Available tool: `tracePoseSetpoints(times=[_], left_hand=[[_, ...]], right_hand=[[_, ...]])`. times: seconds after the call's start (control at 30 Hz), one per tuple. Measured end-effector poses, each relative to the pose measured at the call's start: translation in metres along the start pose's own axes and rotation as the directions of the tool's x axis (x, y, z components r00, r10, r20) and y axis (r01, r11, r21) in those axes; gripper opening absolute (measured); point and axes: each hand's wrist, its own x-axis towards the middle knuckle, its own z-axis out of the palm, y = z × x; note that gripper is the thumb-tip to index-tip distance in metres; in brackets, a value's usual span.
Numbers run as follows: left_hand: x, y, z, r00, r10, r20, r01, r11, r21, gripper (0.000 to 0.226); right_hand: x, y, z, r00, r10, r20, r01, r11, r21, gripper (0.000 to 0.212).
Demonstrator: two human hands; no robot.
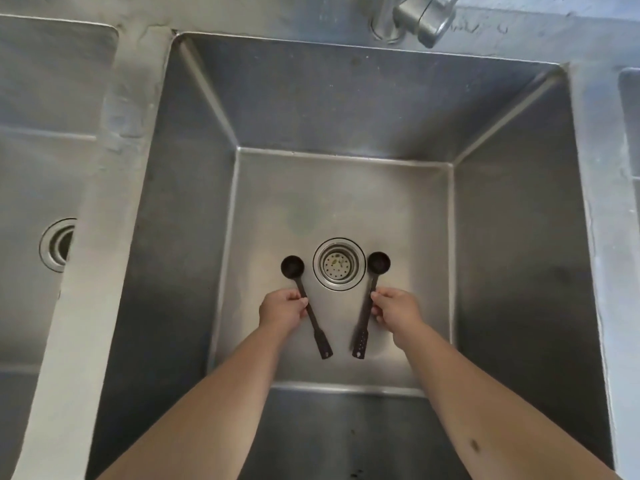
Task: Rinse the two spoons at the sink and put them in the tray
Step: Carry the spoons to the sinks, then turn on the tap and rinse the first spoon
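Note:
Two black long-handled spoons are down in a deep steel sink [512, 258], one either side of the drain strainer [339, 264]. My left hand [281, 308] pinches the handle of the left spoon [293, 267] near its middle. My right hand [394, 308] pinches the handle of the right spoon [378, 262] the same way. Both bowls point away from me and the handle ends angle toward each other near the sink floor. No water is running. The tray is not in view.
A steel tap [415, 19] stands on the back rim above the sink. A second basin [41, 168] with its own drain [57, 244] lies to the left, and part of a third basin [630, 126] shows at the right edge.

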Motion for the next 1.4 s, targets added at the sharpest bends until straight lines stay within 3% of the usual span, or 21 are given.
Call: tracePoseSetpoints(times=[0.3, 0.47, 0.57, 0.67, 0.73, 0.83, 0.9, 1.0, 1.2, 1.27, 1.33, 1.4], left_hand=[[0.006, -0.004, 0.005, 0.998, 0.008, -0.068, -0.007, 1.0, 0.023, 0.013], [-0.002, 0.0, -0.002, 0.999, -0.019, -0.05, 0.026, 0.991, 0.135, 0.012], [-0.027, 0.006, -0.01, 0.999, 0.023, -0.047, -0.012, 0.974, 0.226, 0.013], [-0.065, 0.028, -0.018, 0.993, 0.105, -0.063, -0.085, 0.961, 0.263, 0.013], [-0.09, 0.055, -0.023, 0.985, 0.165, -0.043, -0.151, 0.962, 0.228, 0.017], [-0.124, 0.115, -0.03, 0.954, 0.299, 0.02, -0.299, 0.944, 0.138, 0.051], [-0.146, 0.167, -0.035, 0.91, 0.411, 0.047, -0.414, 0.901, 0.132, 0.058], [-0.175, 0.247, -0.036, 0.811, 0.572, 0.122, -0.585, 0.795, 0.161, 0.065], [-0.198, 0.378, -0.032, 0.623, 0.78, 0.064, -0.761, 0.585, 0.282, 0.068], [-0.192, 0.399, -0.031, 0.614, 0.783, 0.099, -0.762, 0.555, 0.334, 0.061], [-0.184, 0.409, -0.031, 0.636, 0.748, 0.188, -0.751, 0.545, 0.373, 0.049], [-0.176, 0.415, -0.03, 0.659, 0.714, 0.237, -0.735, 0.545, 0.402, 0.043]], right_hand=[[0.004, 0.004, 0.006, 0.996, -0.034, -0.083, 0.022, 0.99, -0.137, 0.02], [-0.011, 0.001, -0.002, 0.991, -0.098, -0.09, 0.067, 0.952, -0.298, 0.025], [-0.037, -0.003, -0.015, 0.988, -0.15, -0.046, 0.12, 0.91, -0.396, 0.014], [-0.073, -0.032, -0.027, 0.979, -0.198, -0.037, 0.16, 0.875, -0.457, 0.022], [-0.098, -0.068, -0.036, 0.973, -0.226, -0.042, 0.186, 0.882, -0.432, 0.028], [-0.136, -0.136, -0.052, 0.958, -0.282, -0.056, 0.242, 0.897, -0.37, 0.04], [-0.159, -0.186, -0.065, 0.927, -0.368, -0.073, 0.324, 0.883, -0.341, 0.044], [-0.184, -0.257, -0.081, 0.854, -0.512, -0.088, 0.463, 0.827, -0.319, 0.04], [-0.195, -0.361, -0.073, 0.778, -0.624, -0.072, 0.559, 0.74, -0.374, 0.043], [-0.188, -0.379, -0.064, 0.79, -0.608, -0.078, 0.533, 0.744, -0.403, 0.037], [-0.175, -0.389, -0.059, 0.807, -0.588, -0.06, 0.487, 0.719, -0.496, 0.03], [-0.162, -0.393, -0.054, 0.832, -0.549, -0.075, 0.451, 0.75, -0.484, 0.026]])
